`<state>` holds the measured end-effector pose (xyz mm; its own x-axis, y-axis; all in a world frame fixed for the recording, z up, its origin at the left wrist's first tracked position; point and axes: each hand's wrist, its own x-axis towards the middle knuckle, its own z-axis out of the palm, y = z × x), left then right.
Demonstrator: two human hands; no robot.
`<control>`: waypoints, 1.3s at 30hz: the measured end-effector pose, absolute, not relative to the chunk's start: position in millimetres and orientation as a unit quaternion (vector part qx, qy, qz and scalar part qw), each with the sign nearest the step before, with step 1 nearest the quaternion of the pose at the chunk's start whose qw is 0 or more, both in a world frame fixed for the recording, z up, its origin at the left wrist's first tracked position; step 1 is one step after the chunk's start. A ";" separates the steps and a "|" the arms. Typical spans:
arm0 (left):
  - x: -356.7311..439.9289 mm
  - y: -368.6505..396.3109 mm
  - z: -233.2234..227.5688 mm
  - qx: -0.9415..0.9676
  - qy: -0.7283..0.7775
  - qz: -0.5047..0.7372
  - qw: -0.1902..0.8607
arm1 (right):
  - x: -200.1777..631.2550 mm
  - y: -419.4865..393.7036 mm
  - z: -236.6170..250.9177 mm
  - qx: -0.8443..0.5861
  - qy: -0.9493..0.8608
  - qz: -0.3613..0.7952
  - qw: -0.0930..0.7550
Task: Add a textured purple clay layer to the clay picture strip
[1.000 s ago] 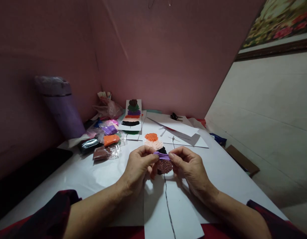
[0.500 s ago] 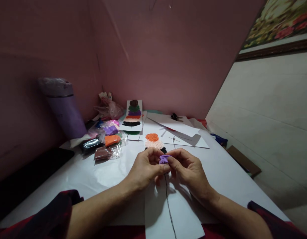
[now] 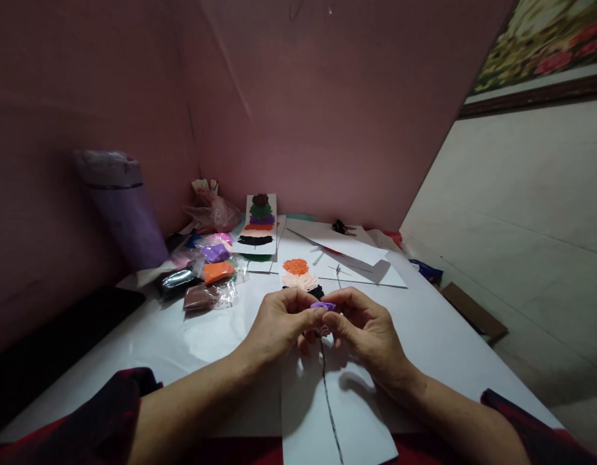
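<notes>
My left hand (image 3: 280, 323) and my right hand (image 3: 366, 326) meet over a white paper strip (image 3: 327, 407) with a black line drawn down it. Both pinch one small lump of purple clay (image 3: 323, 305) between thumbs and fingertips. Just beyond my fingers, on the strip's far end, lie an orange clay flower (image 3: 295, 266), a peach fan of clay (image 3: 299, 280) and a black piece (image 3: 318, 291). A brownish-pink clay piece shows below my fingers, mostly hidden.
Bagged clay in orange, purple, brown and black (image 3: 204, 274) lies at the left. A finished card with stacked clay colours (image 3: 258, 223) lies behind it. A purple tumbler (image 3: 126, 210) stands far left. White sheets (image 3: 351, 255) and scissors (image 3: 342, 227) lie at the back.
A second ago the purple clay was stretched into a strip between my hands. My hands then came together and bunched it into a small lump held over the clay design.
</notes>
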<state>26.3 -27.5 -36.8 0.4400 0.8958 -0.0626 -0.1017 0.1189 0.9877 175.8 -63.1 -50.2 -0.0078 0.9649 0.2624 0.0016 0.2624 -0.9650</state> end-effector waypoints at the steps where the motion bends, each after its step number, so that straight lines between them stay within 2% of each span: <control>1: 26.5 -27.4 -36.7 0.541 0.367 0.386 0.651 | 175.7 -62.7 -50.3 -0.433 -0.567 0.423 0.559; 9: 25.4 -25.7 -39.2 0.541 0.321 0.385 0.676 | 178.6 -58.6 -57.3 -0.443 -0.571 0.402 0.562; 18: 29.8 -28.4 -34.5 0.556 0.377 0.382 0.635 | 177.4 -60.4 -54.4 -0.439 -0.572 0.425 0.547; 22: 29.7 -28.3 -37.1 0.525 0.410 0.403 0.628 | 176.4 -59.4 -52.1 -0.461 -0.541 0.413 0.570; 27: 27.1 -25.5 -43.0 0.470 0.383 0.456 0.652 | 179.4 -54.0 -52.9 -0.493 -0.467 0.415 0.606; 39: 27.4 -26.3 -34.6 0.548 0.361 0.379 0.653 | 178.3 -60.3 -53.4 -0.423 -0.568 0.439 0.554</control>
<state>27.4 -26.3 -34.6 0.4521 0.8902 -0.0565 -0.0993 0.1132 0.9886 178.3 -60.3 -53.4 -0.0288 0.9656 0.2584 -0.0063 0.2583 -0.9660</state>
